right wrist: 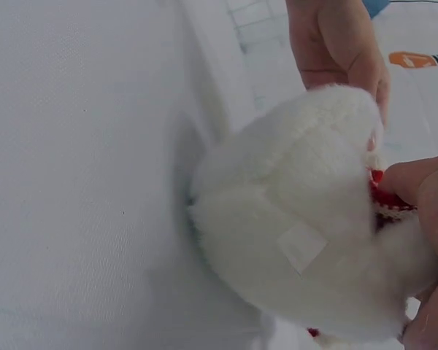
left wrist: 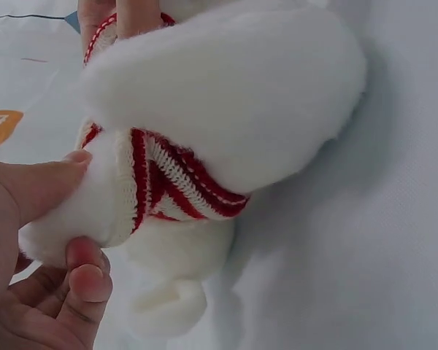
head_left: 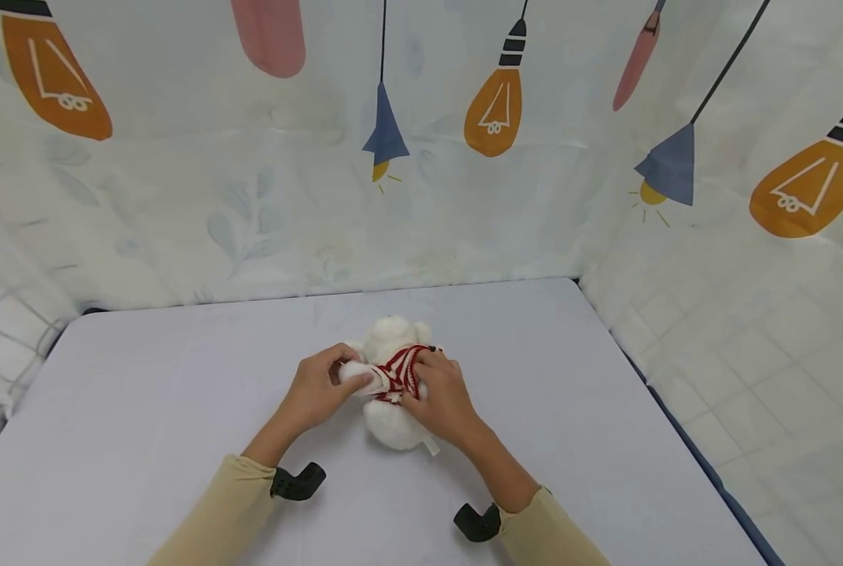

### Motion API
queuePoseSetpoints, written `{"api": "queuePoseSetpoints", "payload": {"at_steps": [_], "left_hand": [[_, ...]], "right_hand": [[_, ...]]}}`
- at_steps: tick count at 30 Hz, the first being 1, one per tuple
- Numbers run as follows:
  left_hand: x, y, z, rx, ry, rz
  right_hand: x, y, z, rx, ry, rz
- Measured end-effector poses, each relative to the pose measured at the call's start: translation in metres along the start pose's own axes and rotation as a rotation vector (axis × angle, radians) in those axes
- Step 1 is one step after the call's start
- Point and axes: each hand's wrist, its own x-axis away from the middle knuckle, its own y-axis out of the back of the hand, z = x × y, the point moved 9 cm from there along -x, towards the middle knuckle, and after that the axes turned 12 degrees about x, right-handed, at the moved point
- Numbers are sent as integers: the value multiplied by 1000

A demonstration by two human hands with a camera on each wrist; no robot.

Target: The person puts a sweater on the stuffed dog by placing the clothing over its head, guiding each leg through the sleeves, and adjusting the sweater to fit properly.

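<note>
A white plush toy (head_left: 395,427) lies on the table in a red-and-white striped knitted sweater (head_left: 397,371). My left hand (head_left: 320,387) pinches one furry arm (left wrist: 95,197) of the toy between thumb and fingers, close to the sweater's cuff. On the other side, my right hand (head_left: 448,395) grips the sweater and the toy's body, with its thumb pressing the red knit in the right wrist view. A white label (right wrist: 301,246) sticks out of the fur at the toy's lower end. The toy's face is not visible.
A white-covered table (head_left: 181,440) lies beneath the toy. Behind it hangs a pale curtain (head_left: 308,212) printed with bulbs and lamps, which continues along the right side. A black wrist mount (head_left: 298,481) sits on the left sleeve, another mount (head_left: 477,523) on the right.
</note>
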Motion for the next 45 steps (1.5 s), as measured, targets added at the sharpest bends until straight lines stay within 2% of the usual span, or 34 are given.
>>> {"api": "queuePoseSetpoints", "payload": {"at_steps": [2,7,9,12,16,20,23,26,30,33,37,39,41,45], "left_hand": [[0,-2,4,17,30,20],[1,-11,16,139,139,119],[2,-14,16,154,139,147],[2,-15,11,120,95,163],[2,-14,6,55,46,142],[3,-7,2,-17,-23,57],[3,-1,0,-31,-37,0],[3,-1,1,10,14,3],[3,-7,5,52,106,64],[3,-9,6,58,134,87],[4,-5,8,50,134,87],[6,-2,11,52,143,87],[7,2,14,51,155,84],[9,7,18,46,167,79]], "right_hand": [[1,1,-1,-6,-4,1],[0,0,-1,-37,-16,25],[0,0,0,-37,-15,25],[-1,0,2,-24,-9,5],[-2,1,4,-22,-8,-37],[-3,4,6,-22,8,-78],[-2,6,5,-29,19,-86],[-3,7,4,-40,29,-70],[-4,4,7,-66,43,-15],[-4,3,8,-130,45,4],[-2,12,2,-303,58,-101],[-2,18,-6,-388,41,-165],[-1,21,-19,-427,-21,-205],[1,15,-47,-422,-220,-172]]}}
